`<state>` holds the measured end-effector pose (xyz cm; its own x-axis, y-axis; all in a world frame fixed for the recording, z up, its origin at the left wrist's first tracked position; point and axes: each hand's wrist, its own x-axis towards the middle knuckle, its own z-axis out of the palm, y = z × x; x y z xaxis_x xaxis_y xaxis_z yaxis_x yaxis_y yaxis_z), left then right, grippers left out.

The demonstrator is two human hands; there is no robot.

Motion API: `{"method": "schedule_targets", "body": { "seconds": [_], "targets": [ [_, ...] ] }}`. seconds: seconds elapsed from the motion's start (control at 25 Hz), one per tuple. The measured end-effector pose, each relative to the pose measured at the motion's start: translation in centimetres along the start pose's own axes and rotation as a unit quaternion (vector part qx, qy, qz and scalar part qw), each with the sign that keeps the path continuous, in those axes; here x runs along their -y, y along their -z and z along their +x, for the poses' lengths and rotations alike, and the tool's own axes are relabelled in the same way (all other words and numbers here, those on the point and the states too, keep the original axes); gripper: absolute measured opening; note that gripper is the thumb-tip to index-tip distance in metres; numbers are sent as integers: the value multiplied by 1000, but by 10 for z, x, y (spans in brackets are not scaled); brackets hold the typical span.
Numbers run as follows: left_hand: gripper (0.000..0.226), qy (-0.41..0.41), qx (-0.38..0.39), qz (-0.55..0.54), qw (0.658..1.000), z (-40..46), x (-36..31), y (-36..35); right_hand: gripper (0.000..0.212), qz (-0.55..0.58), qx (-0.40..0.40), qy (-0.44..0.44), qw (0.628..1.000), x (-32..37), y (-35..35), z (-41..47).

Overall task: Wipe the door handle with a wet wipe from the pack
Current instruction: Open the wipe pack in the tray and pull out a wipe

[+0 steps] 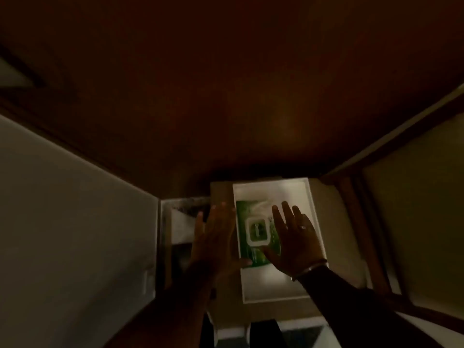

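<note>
wet wipe pack [253, 237]: green, in white tray [311, 197], long axis running away from viewer | left hand [216, 237], right hand [293, 242]: fingers spread, flanking pack, gripping nothing | label unreadable, dim

Green wet wipe pack [253, 223] with pale swirls and a white-framed flap, lying in a white tray [272, 287]. Dark reddish-brown wooden door [226, 96] above, dim. Beige-grey wall [70, 234] at left. Silver ring and bangle on the right hand [295, 241].
</note>
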<state>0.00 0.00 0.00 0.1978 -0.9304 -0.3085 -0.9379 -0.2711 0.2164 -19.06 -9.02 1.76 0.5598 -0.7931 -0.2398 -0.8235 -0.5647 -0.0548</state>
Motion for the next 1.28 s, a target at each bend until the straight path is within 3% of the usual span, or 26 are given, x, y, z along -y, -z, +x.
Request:
{"method": "schedule_targets", "body": {
  "seconds": [0.04,0.24,0.52,0.64,0.8,0.88,1.0,1.12,1.28],
  "targets": [
    [130,-13,21,-2,1000,7,-1,-25,101,-4,36,11,999,-2,-25,5],
    [123,-27,49,45,997,42,4,-91,82,30,29,-12,999,9,-93,33],
    [121,3,47,48,998,46,11,-102,73,107,22,-156,982,37,-109,44],
    [121,9,43,48,998,48,11,-102,65,132,8,-176,976,47,-109,46],
    [124,11,37,41,998,46,9,-100,34,210,15,-256,943,19,-100,39],
    [125,14,37,38,998,45,9,-99,43,219,50,-226,948,-2,-95,34],
    [125,13,36,30,999,46,10,-101,73,222,92,-137,961,6,-93,34],
    [125,7,28,28,999,47,12,-106,91,234,61,-233,942,37,-96,46],
    [124,3,23,19,1000,47,14,-110,83,210,36,-271,939,52,-101,55]
  ]
}}
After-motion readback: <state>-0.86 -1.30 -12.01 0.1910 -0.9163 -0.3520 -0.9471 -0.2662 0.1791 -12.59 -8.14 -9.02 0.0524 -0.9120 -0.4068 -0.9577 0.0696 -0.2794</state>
